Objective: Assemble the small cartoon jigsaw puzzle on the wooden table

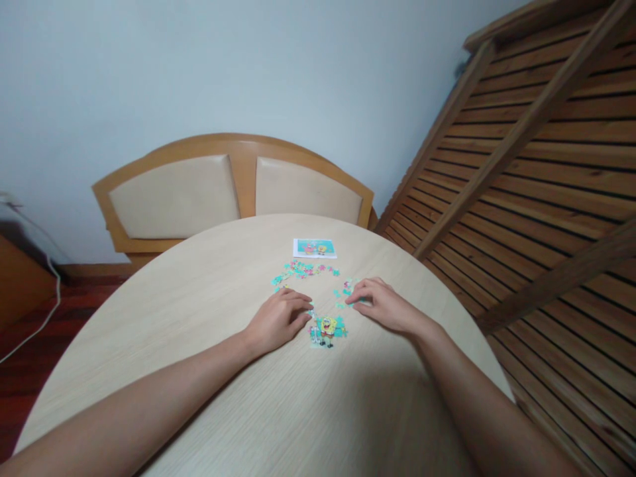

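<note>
A partly joined jigsaw puzzle (pixel 328 329) with a yellow cartoon sponge figure on turquoise lies on the table in front of me. My left hand (pixel 279 321) rests at its upper left edge, fingers curved and the thumb a little apart, with the fingertips by a pale part of the puzzle. To the upper right, my right hand (pixel 382 305) reaches over a small group of loose puzzle pieces (pixel 340 293). Its fingers are stretched out with the thumb apart, and they partly cover those pieces. Whether a fingertip presses on a piece is too small to tell.
Beyond my hands lies a bigger scatter of loose pieces (pixel 301 268). Behind it is a reference picture card (pixel 315 248). The round wooden table (pixel 218 265) stands before a padded headboard (pixel 173 195). A slatted wooden frame (pixel 527 159) leans at the right.
</note>
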`<action>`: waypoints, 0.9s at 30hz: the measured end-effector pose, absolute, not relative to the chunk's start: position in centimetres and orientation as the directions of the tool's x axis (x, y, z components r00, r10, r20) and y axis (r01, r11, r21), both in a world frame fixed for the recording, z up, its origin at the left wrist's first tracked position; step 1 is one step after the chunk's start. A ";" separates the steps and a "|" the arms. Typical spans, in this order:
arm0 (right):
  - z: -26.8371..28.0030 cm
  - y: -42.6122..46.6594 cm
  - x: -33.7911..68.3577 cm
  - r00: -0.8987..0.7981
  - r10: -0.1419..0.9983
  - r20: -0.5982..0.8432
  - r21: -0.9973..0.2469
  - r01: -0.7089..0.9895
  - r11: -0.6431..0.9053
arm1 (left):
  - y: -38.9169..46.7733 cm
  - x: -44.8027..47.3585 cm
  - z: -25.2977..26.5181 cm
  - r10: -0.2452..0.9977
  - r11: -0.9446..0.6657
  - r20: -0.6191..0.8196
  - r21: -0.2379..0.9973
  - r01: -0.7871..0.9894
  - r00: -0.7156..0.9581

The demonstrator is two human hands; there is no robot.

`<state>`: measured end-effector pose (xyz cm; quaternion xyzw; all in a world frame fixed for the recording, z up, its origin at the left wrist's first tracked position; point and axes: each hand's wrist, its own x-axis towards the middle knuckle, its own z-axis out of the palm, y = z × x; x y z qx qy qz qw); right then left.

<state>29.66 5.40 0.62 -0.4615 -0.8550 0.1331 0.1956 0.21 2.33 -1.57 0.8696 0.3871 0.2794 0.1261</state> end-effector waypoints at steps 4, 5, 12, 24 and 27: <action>0.7 5.2 29.4 -0.410 0.885 0.222 -0.378 0.800 0.465 | 2.2 0.2 -1.5 0.768 -0.640 0.382 0.444 0.626 0.514; 0.7 5.2 29.3 -0.393 0.894 0.217 -0.368 0.815 0.447 | 2.2 0.3 -1.4 0.773 -0.634 0.378 0.447 0.631 0.509; 0.5 5.0 28.6 -0.342 0.926 0.158 -0.380 0.845 0.377 | 2.2 0.3 -1.3 0.774 -0.633 0.368 0.439 0.638 0.515; 0.2 4.6 27.5 -0.376 0.912 0.163 -0.427 0.806 0.409 | 2.3 0.3 -1.5 0.774 -0.633 0.365 0.429 0.644 0.518; 0.1 4.5 27.4 -0.360 0.916 0.175 -0.415 0.817 0.400 | 2.2 0.3 -1.4 0.771 -0.636 0.367 0.426 0.643 0.520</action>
